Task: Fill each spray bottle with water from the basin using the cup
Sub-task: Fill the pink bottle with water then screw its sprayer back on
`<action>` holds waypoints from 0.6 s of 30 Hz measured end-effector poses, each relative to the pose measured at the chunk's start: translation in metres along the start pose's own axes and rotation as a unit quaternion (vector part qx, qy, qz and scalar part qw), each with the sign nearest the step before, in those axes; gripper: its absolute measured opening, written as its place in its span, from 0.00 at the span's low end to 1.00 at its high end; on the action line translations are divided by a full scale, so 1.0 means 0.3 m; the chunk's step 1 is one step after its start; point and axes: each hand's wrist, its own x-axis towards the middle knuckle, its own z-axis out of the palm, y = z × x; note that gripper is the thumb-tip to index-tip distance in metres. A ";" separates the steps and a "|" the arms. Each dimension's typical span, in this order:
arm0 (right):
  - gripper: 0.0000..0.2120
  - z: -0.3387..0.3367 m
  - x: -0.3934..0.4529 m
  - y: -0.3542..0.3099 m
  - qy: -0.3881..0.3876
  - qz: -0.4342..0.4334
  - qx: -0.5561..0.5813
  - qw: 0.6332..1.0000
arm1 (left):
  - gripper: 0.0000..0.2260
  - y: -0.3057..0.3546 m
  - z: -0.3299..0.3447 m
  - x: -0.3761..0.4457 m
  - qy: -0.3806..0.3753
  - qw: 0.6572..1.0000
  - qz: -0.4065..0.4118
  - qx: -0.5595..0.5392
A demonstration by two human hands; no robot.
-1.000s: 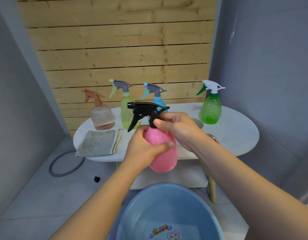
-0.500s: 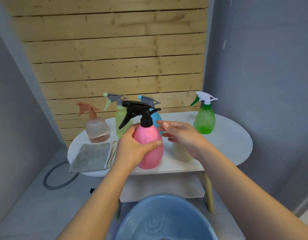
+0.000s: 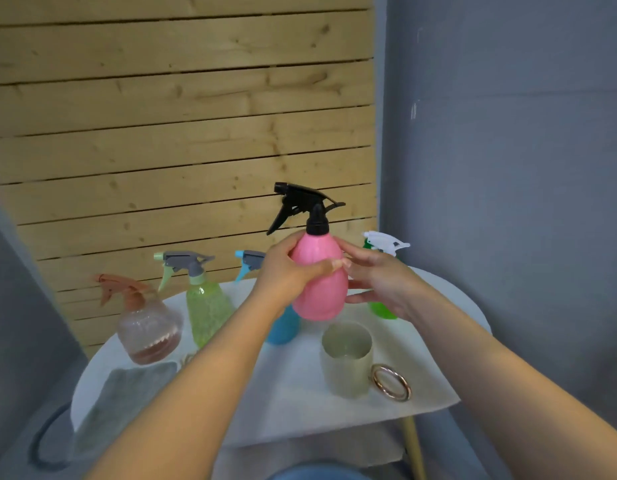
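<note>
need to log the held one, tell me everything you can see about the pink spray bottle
The pink spray bottle has an opaque, egg-shaped body that looks plastic, with faint vertical ribs, topped by a black collar and black trigger head whose nozzle points left. It is upright, held in the air above the white table and behind the cup. The left hand grips its body; the right hand has straight fingers at its right side. Its fill level cannot be seen.

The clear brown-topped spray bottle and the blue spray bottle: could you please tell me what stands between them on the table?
In the head view, the yellow-green spray bottle with a grey trigger stands between the clear brown-topped bottle and the blue bottle.
</note>
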 end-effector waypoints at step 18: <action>0.20 -0.100 0.226 0.336 0.081 0.058 0.000 0.995 | 0.21 -0.331 0.187 0.194 -0.053 0.997 -0.031 0.040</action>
